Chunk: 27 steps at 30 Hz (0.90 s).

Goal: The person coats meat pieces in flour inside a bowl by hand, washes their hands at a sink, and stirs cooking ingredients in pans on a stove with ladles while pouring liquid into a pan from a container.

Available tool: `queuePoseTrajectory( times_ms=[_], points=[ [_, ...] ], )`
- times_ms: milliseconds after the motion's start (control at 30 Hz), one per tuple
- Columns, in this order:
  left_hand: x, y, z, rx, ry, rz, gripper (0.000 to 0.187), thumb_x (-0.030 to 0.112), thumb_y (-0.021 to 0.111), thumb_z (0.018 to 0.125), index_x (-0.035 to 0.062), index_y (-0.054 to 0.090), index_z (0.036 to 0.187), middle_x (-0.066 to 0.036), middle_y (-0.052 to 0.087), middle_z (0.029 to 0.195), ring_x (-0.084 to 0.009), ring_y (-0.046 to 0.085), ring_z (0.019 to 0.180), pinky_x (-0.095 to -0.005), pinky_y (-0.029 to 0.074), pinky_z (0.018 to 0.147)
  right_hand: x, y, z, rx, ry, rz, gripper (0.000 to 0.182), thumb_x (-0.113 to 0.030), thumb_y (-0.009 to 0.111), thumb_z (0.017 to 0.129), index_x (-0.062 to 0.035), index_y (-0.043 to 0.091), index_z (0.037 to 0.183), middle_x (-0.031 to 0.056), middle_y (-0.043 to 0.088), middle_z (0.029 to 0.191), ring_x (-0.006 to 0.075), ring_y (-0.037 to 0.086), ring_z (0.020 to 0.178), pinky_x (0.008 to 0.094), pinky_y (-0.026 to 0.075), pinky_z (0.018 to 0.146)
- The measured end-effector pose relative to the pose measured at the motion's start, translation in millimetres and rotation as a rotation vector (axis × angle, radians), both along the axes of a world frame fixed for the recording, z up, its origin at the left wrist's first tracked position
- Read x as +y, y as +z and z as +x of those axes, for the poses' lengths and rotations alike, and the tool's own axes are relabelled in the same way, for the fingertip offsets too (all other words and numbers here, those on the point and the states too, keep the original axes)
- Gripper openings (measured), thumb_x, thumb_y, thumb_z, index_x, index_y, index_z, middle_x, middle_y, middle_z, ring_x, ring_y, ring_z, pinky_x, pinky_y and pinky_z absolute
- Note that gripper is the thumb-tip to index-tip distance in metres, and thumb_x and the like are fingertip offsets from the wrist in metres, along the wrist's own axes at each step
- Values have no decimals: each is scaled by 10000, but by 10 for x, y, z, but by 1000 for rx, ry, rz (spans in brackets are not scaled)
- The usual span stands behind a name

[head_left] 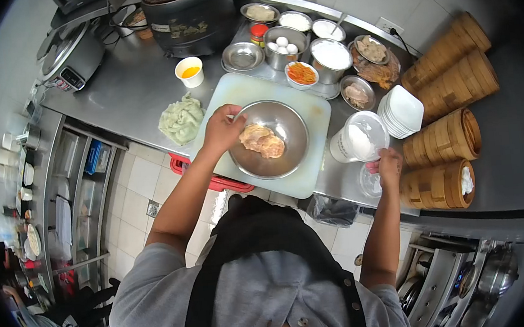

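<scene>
A steel mixing bowl [296, 160] with a pale piece of raw meat [262, 141] in it sits on a white cutting board [213, 99]. My left hand [224, 129] is closed at the bowl's left rim, fingertips just inside the edge. To the right of the board, my right hand [388, 166] grips the lower right side of a translucent plastic tub [343, 146]. The tub is tilted and holds white powder [363, 142]. A clear round lid [370, 182] lies below it, partly hidden by the tub and hand.
A crumpled green cloth [181, 120] and a cup of yellow liquid [189, 72] are left of the board. Behind stand a pot of eggs [284, 44], shredded carrot [301, 74] and several bowls. White dishes [402, 111] and bamboo steamers [443, 136] line the right side.
</scene>
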State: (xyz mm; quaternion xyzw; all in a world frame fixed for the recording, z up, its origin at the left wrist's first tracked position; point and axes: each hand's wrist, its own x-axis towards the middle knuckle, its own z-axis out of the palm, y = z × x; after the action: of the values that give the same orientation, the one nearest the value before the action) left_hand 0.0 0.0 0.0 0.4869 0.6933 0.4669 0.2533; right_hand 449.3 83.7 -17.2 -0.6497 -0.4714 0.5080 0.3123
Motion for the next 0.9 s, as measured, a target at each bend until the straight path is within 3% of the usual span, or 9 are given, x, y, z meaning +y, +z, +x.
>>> queuePoseTrajectory(
  times_ms=[67,167,200,333,433,500,600,700,900],
  points=[
    [-94,-13,-28,131,32,4,285,216,692,774,49,643,999,-126,630,991,-202,584,807,-310,484,692,25,138,32,-68,-68,-43,531,-384,604,846,8,552,1201,140,684,844,298,669,807,391,517,790],
    [-317,-140,-277,156,42,47,300,210,693,769,32,636,1004,-125,625,975,-205,585,794,-318,485,682,-305,460,-363,-961,-183,532,427,-318,595,868,54,564,1074,151,642,783,267,650,934,381,508,755],
    [-319,-130,-350,174,49,47,306,209,694,767,30,635,1008,-126,626,976,-208,585,797,-319,486,686,-446,878,-670,-867,-216,480,400,-301,622,856,32,579,1071,155,640,797,234,639,929,350,494,729],
    [-349,-233,-414,187,39,35,353,216,695,769,8,618,1044,-134,624,978,-206,597,786,-307,491,687,-134,862,-613,-376,28,505,333,-247,700,781,-30,635,1025,145,657,829,220,622,816,337,476,729],
    [-286,-335,-522,-94,-1,-142,443,225,694,776,-28,564,1116,-148,618,976,-201,612,746,-295,511,632,225,687,-682,-526,341,322,324,-190,641,806,13,607,1056,70,625,814,132,587,681,275,468,603],
    [-254,-342,-503,-301,-66,-323,501,222,688,779,-48,517,1165,-154,613,974,-202,620,721,-294,528,576,539,269,-642,-577,444,176,342,-141,614,776,11,608,1082,120,652,850,198,634,742,308,500,658],
    [-309,-406,-402,-590,-263,-526,546,163,648,770,-46,437,1229,-153,607,984,-228,632,721,-336,558,478,913,-197,-607,-1132,898,237,364,-148,610,780,-59,620,1132,131,578,1203,233,588,1047,332,480,884],
    [-397,-446,-205,-709,-203,-411,545,151,625,760,-63,423,1220,-183,611,1010,-249,653,734,-355,577,505,1059,-326,-602,-1095,1113,110,381,-165,590,786,-87,617,1157,117,554,1255,267,571,1106,348,465,943],
    [-414,-539,-82,-795,-111,-369,463,72,568,744,-65,450,1170,-178,610,981,-275,654,753,-382,589,538,591,472,-1062,-906,1044,-276,375,-250,573,817,-118,625,1164,139,498,1329,350,548,1127,369,440,969]
  ],
)
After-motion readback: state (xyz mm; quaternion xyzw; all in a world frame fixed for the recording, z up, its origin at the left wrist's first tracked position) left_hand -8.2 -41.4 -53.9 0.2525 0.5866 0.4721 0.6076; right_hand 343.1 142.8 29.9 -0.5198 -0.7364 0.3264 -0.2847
